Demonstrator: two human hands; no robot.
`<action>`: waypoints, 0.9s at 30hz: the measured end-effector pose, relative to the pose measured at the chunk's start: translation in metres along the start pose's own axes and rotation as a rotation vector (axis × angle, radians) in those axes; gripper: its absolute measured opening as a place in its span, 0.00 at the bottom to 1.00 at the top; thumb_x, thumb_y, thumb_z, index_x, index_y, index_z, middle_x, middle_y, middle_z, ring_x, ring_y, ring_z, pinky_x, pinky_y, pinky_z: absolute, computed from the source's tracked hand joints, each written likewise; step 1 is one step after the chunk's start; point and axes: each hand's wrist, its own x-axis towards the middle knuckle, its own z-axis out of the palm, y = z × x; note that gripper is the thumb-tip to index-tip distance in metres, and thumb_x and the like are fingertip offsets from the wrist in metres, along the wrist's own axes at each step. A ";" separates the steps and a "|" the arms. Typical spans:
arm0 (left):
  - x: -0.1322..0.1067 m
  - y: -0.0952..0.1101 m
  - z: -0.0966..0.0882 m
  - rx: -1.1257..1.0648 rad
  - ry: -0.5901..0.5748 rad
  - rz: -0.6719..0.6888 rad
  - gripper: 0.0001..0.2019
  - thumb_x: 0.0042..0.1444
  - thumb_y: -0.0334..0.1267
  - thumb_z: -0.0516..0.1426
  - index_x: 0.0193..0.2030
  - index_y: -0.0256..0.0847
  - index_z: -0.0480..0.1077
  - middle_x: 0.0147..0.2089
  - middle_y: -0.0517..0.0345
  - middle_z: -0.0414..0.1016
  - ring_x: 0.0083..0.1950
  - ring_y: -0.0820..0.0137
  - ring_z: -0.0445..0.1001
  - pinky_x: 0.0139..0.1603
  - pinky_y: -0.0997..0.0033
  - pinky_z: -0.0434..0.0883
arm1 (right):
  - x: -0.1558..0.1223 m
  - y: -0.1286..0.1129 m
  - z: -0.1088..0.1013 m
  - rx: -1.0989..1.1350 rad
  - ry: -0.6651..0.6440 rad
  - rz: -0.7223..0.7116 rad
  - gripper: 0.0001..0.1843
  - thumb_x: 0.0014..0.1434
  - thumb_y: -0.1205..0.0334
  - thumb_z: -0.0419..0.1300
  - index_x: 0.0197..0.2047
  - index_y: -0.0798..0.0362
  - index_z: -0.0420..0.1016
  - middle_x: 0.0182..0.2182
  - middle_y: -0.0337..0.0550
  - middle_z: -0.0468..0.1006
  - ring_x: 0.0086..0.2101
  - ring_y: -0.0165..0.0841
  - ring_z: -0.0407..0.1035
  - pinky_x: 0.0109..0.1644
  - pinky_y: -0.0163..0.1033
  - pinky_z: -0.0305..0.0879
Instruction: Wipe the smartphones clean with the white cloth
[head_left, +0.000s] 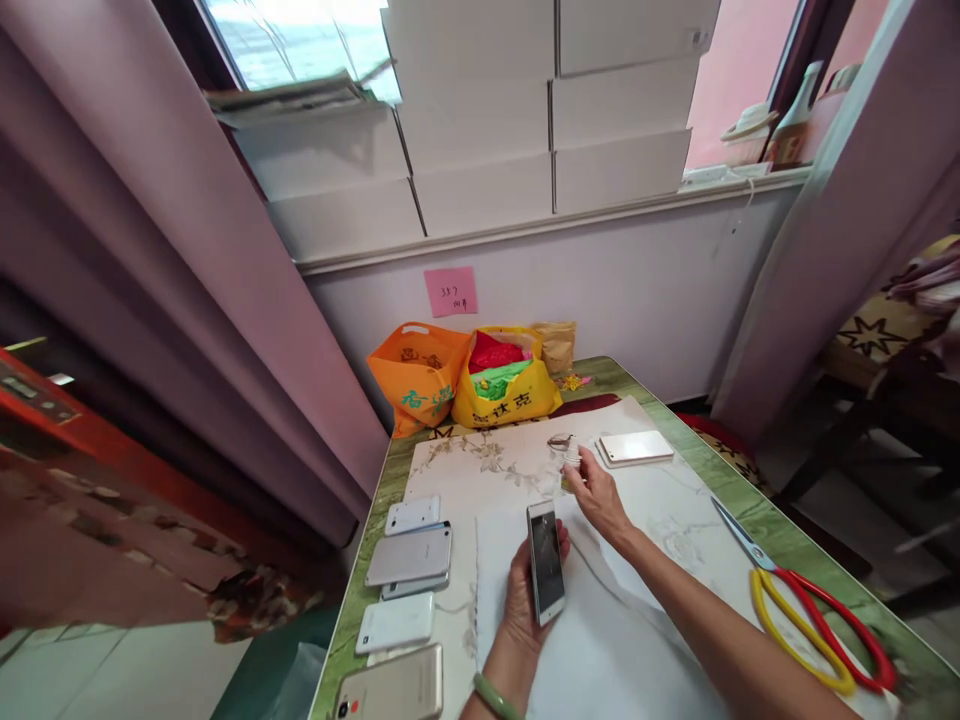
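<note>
My left hand [519, 590] is wrapped round a white-framed smartphone [546, 562], its dark screen facing up toward me and marked with pale streaks. Just beyond the phone's top end, my right hand [598, 492] grips a small bottle with a white ribbed top [572, 453]; its lower part looks yellowish and is mostly covered by my fingers. Under both hands lies a white sheet [600, 660]. Near my right hand, another pale phone [637, 447] rests on the table, stacked on something thin.
Several phones [397, 622] lie in a column along the left side. Big scissors [799, 600] with red and yellow handles lie at the right edge. An orange bag [420, 370] and a stuffed yellow bag [506, 390] stand at the back of the green-edged table [701, 475].
</note>
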 end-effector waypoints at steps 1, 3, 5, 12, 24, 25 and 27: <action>0.001 0.000 0.001 -0.004 -0.014 -0.001 0.13 0.57 0.38 0.60 0.44 0.31 0.78 0.46 0.42 0.81 0.52 0.56 0.78 0.60 0.58 0.71 | -0.017 0.000 -0.012 0.017 0.011 -0.013 0.29 0.65 0.54 0.48 0.67 0.54 0.57 0.27 0.37 0.74 0.23 0.31 0.67 0.30 0.34 0.64; 0.004 0.000 0.001 0.008 -0.033 0.005 0.14 0.57 0.39 0.60 0.46 0.31 0.77 0.47 0.41 0.81 0.53 0.56 0.78 0.60 0.56 0.71 | -0.049 -0.003 -0.032 -0.020 -0.014 -0.074 0.35 0.63 0.57 0.50 0.71 0.53 0.47 0.27 0.36 0.74 0.20 0.29 0.65 0.30 0.34 0.65; 0.007 -0.001 0.000 0.007 -0.054 0.010 0.14 0.57 0.39 0.60 0.47 0.32 0.77 0.49 0.42 0.80 0.54 0.57 0.77 0.61 0.57 0.70 | -0.076 -0.008 -0.043 -0.053 -0.106 -0.172 0.34 0.62 0.60 0.49 0.71 0.51 0.51 0.32 0.39 0.77 0.22 0.29 0.66 0.34 0.35 0.67; 0.007 -0.007 -0.011 0.021 -0.043 0.007 0.16 0.56 0.44 0.61 0.46 0.34 0.77 0.44 0.48 0.82 0.48 0.61 0.79 0.55 0.62 0.73 | -0.105 -0.023 -0.032 -0.062 -0.144 -0.231 0.27 0.61 0.55 0.56 0.63 0.48 0.63 0.31 0.38 0.79 0.25 0.32 0.72 0.33 0.34 0.68; 0.002 -0.002 -0.012 0.059 -0.063 -0.031 0.18 0.56 0.44 0.61 0.51 0.38 0.75 0.48 0.50 0.80 0.47 0.65 0.79 0.47 0.70 0.74 | -0.115 -0.027 -0.033 -0.004 -0.199 -0.192 0.23 0.62 0.60 0.53 0.60 0.47 0.64 0.36 0.38 0.81 0.24 0.30 0.72 0.32 0.33 0.67; 0.002 -0.002 -0.011 0.066 -0.064 -0.035 0.19 0.56 0.44 0.61 0.52 0.38 0.75 0.48 0.49 0.80 0.47 0.65 0.79 0.47 0.70 0.74 | -0.116 -0.025 -0.033 -0.013 -0.197 -0.199 0.22 0.62 0.60 0.53 0.60 0.47 0.64 0.36 0.38 0.81 0.23 0.29 0.71 0.31 0.33 0.66; 0.001 -0.002 -0.011 0.073 -0.069 -0.040 0.20 0.57 0.46 0.60 0.53 0.37 0.74 0.47 0.49 0.80 0.47 0.64 0.79 0.49 0.69 0.74 | -0.118 -0.022 -0.032 -0.032 -0.196 -0.221 0.20 0.61 0.60 0.53 0.57 0.48 0.65 0.37 0.39 0.81 0.23 0.29 0.70 0.31 0.33 0.65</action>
